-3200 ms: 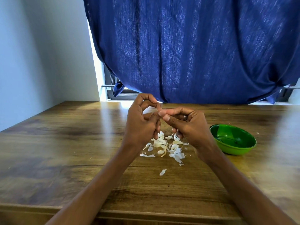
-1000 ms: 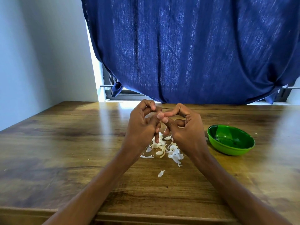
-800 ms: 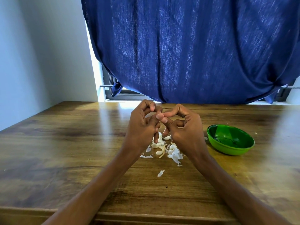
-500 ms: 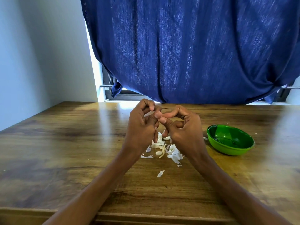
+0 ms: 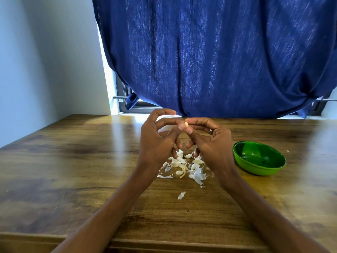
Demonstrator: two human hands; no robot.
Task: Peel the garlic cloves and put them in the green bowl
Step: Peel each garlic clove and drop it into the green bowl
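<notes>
Above the middle of the wooden table (image 5: 73, 161), in the head view: left hand (image 5: 156, 141) and right hand (image 5: 211, 145) raised close together, thumbs nearly touching. Compared with half a second ago, hands drawn slightly apart and a small pale garlic clove (image 5: 186, 124) now showing between the fingertips — earlier tucked out of sight behind the knuckles. Pinched now between right thumb and forefinger, with the left thumb tip pressed against its left side. Left forefinger and middle finger curled and lifted clear above, holding nothing visible; lower fingers of both hands bent loosely down toward the table. Ring (image 5: 210, 131) on a right-hand finger. Pile and bowl unmoved since the earlier frames.

Hard to make out: whether skin still clings to the clove — too small to tell. Far part of the pile of garlic skins (image 5: 184, 167) hidden behind the hands; a few whole-looking pale pieces among the papery scraps, but cloves and peel not clearly separable. One loose flake (image 5: 181, 195) lying nearer, apart from the pile. Both forearms cut off by the near edge of the frame.

Green bowl (image 5: 244, 167) standing on the table right of the right hand, near but not touching; interior shiny, with only dark thin reflections or marks visible, no clove discernible inside. Blue curtain (image 5: 218, 57) hanging at the far side.
</notes>
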